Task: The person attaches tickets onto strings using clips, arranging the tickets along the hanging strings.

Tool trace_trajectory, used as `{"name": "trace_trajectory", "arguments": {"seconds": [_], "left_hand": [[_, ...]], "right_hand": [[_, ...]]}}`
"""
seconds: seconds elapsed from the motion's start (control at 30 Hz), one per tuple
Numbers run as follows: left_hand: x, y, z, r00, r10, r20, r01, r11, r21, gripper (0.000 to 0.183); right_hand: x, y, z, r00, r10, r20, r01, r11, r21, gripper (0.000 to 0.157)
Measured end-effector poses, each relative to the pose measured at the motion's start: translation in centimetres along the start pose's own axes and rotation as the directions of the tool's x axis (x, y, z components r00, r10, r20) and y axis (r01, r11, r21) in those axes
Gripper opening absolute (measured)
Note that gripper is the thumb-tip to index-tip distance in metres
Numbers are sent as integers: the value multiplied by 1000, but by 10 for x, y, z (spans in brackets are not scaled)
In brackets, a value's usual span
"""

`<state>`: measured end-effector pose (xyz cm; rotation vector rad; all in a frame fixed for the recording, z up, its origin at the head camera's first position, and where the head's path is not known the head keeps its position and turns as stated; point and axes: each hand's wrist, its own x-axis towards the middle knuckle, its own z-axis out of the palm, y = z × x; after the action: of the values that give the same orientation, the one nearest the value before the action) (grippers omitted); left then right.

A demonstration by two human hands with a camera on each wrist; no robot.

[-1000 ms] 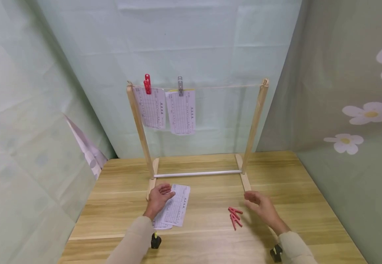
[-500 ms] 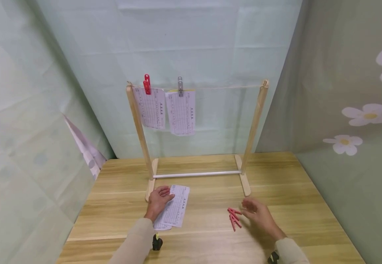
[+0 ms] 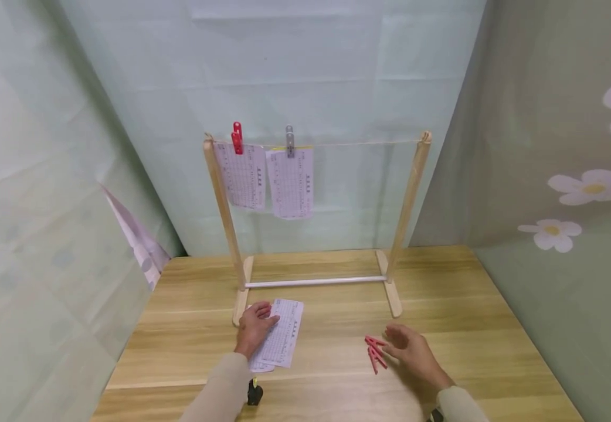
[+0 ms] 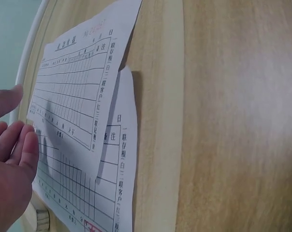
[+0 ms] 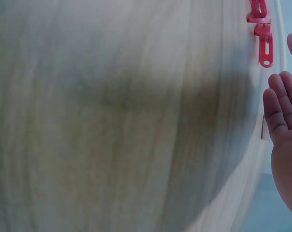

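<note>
Two printed receipt slips lie overlapped on the wooden table; the upper slip (image 3: 285, 331) partly covers the lower slip (image 4: 122, 169). My left hand (image 3: 254, 328) is over their left side, fingers loosely bent and holding nothing. In the left wrist view its fingertips (image 4: 27, 140) are right at the slips' edge. Two red clothespins (image 3: 375, 353) lie together to the right. My right hand (image 3: 412, 351) hovers beside them, its thumb near the clothespins and its fingers relaxed around nothing. In the right wrist view the clothespins (image 5: 263, 31) appear just beyond those fingers.
A wooden rack (image 3: 410, 205) with a string (image 3: 363, 143) stands at the back, joined below by a white rod (image 3: 316, 282). A red clip (image 3: 237, 140) and a grey clip (image 3: 290, 143) hold two slips (image 3: 291, 184) on the string. Fabric walls surround the table.
My right hand has moved left and nearer to me, closer to the red clothespins. The left hand has stayed over the slips, shifting only slightly. The hanging slips look the same.
</note>
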<state>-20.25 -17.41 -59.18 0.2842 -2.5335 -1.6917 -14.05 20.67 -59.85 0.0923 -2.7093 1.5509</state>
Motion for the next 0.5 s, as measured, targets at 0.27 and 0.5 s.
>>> {"name": "trace_trajectory", "arguments": {"seconds": [0.27, 0.5], "left_hand": [[-2, 0, 5, 999, 14, -36, -12, 999, 37, 42], [-1, -1, 7, 998, 22, -56, -19, 998, 58, 41]], "right_hand": [[-1, 5, 3, 1000, 8, 0, -8, 999, -37, 49], [-1, 6, 3, 1000, -16, 20, 17, 998, -54, 47]]}}
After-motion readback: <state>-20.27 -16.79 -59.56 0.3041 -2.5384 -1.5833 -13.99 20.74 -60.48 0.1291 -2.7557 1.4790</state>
